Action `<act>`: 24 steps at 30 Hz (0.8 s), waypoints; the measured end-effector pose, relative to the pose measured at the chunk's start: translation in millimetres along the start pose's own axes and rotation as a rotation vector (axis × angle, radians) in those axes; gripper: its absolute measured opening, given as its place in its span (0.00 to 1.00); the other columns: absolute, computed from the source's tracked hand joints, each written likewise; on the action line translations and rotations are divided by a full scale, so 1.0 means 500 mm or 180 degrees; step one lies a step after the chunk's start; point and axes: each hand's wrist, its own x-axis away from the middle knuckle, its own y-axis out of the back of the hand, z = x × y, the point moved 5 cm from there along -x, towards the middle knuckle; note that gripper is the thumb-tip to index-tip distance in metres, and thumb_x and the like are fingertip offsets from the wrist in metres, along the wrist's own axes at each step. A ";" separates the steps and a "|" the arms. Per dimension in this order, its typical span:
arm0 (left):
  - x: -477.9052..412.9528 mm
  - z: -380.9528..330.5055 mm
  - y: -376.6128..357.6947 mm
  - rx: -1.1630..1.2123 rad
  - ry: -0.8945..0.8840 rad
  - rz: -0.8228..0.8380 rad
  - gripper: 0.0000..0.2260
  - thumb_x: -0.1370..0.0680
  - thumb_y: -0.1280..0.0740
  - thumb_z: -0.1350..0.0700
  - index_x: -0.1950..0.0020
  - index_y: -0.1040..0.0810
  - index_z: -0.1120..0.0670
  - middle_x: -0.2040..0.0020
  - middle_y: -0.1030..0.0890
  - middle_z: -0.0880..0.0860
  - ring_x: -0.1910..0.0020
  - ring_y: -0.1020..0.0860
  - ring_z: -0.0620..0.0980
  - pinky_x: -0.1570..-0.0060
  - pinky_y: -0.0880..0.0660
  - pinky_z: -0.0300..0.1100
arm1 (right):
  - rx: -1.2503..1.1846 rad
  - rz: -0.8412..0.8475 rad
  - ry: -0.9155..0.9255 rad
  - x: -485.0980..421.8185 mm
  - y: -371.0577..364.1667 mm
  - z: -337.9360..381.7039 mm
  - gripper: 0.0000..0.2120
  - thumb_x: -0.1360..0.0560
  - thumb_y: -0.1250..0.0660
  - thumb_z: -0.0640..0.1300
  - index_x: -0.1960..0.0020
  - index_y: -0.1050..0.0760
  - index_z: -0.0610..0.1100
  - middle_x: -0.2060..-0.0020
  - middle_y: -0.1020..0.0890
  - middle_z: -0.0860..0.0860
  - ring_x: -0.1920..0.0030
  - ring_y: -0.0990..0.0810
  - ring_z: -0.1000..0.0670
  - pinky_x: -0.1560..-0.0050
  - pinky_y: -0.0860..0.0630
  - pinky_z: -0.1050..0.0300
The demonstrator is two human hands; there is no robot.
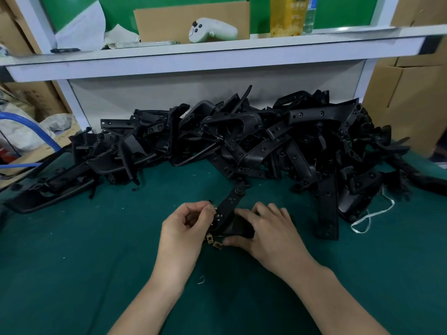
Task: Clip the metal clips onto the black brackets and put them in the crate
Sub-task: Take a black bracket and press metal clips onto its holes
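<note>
Now, bracket in right grip (clip leftward)

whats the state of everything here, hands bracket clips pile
bracket pile, heaped loose
bracket, held in front of it, far end toward the pile
left hand, pinching a metal clip against the bracket's edge
right hand, gripping the bracket
spare clips, loose by the left palm
bottle, upright
</note>
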 end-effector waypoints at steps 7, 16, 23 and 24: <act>-0.001 0.012 0.002 0.0425 0.0328 -0.0034 0.04 0.22 0.28 0.54 0.56 0.15 0.51 0.57 0.14 0.53 0.60 0.16 0.46 0.60 0.22 0.33 | 0.0016 -0.0192 0.0078 0.004 0.012 0.013 0.40 0.32 0.53 0.79 0.28 0.30 0.60 0.51 0.24 0.54 0.47 0.28 0.48 0.44 0.36 0.52; -0.002 0.011 0.002 0.0566 0.0388 0.0024 0.05 0.22 0.28 0.52 0.55 0.15 0.52 0.57 0.14 0.57 0.57 0.16 0.51 0.53 0.23 0.44 | -0.0050 -0.0246 0.0118 0.003 0.023 0.020 0.38 0.32 0.51 0.77 0.29 0.29 0.60 0.54 0.25 0.54 0.48 0.28 0.48 0.44 0.36 0.52; -0.003 0.018 0.003 0.0603 0.0383 -0.0012 0.06 0.22 0.28 0.53 0.52 0.17 0.56 0.53 0.15 0.60 0.52 0.16 0.58 0.42 0.22 0.53 | -0.0058 -0.0250 0.0130 0.006 0.023 0.021 0.38 0.31 0.49 0.77 0.29 0.29 0.60 0.54 0.25 0.54 0.48 0.28 0.48 0.43 0.35 0.52; -0.003 0.018 0.003 0.0596 0.0360 -0.0024 0.06 0.23 0.28 0.52 0.52 0.16 0.55 0.55 0.15 0.59 0.53 0.16 0.57 0.43 0.22 0.53 | -0.0055 -0.0235 0.0128 0.006 0.021 0.022 0.37 0.31 0.49 0.77 0.28 0.30 0.60 0.53 0.25 0.54 0.48 0.28 0.48 0.44 0.36 0.52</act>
